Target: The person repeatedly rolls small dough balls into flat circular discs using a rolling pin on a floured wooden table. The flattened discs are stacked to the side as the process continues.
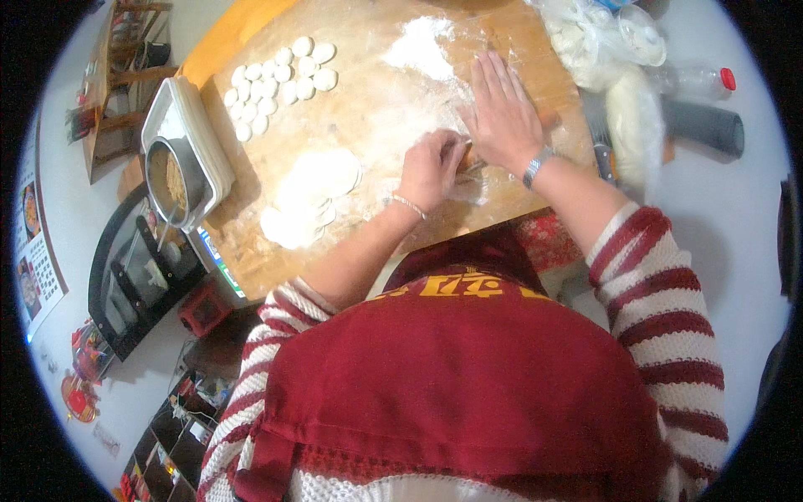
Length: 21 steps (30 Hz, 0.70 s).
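Observation:
My right hand (505, 116) lies flat, fingers extended, over a wooden rolling pin (549, 120) on the floured wooden board (364, 119); much of the pin is hidden beneath it. Close beside it, my left hand (433, 166) is curled with its fingertips down near the pin's other end. Whether it pinches a dough wrapper there cannot be told. Thin round dough wrappers (329, 176) lie in an overlapping pile left of my left hand. Several small flattened dough pieces (270, 88) are grouped at the board's upper left. Loose white flour (421, 45) is heaped near the top.
At the left edge, a metal bowl of filling (172, 182) with a utensil stands on stacked white trays (219, 164). On the right are a knife (604, 160), dough in a plastic bag (627, 119), a clear bottle with a red cap (696, 80) and a dark cylinder (709, 127).

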{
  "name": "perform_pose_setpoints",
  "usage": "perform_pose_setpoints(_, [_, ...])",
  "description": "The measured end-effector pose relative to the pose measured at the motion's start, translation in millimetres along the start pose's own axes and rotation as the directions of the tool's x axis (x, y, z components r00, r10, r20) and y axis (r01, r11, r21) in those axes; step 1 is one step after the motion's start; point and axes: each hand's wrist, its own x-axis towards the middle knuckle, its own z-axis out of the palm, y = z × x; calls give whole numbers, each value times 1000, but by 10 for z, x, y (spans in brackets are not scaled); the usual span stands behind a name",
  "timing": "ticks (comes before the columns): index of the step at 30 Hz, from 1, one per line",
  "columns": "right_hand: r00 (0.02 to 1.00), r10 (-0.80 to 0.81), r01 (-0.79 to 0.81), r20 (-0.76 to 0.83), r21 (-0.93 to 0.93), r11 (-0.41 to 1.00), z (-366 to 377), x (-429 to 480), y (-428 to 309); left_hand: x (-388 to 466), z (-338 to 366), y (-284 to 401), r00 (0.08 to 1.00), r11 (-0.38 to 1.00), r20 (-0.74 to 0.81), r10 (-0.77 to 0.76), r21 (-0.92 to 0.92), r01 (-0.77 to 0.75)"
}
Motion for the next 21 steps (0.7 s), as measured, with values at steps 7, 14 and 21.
perform_pose_setpoints(7, [937,11,7,348,-50,999,-456,-876,-5,177,-41,-66,994,999,108,29,41,-34])
perform_pose_setpoints(14, [1000,-9,9,13,7,1000,-57,-161,-38,-135,-18,1,999,998,-4,-34,-49,33])
perform_pose_setpoints(21, [976,1,-3,217,7,1000,-433,-792,-63,156,-36,-150,992,994,101,71,76,-79])
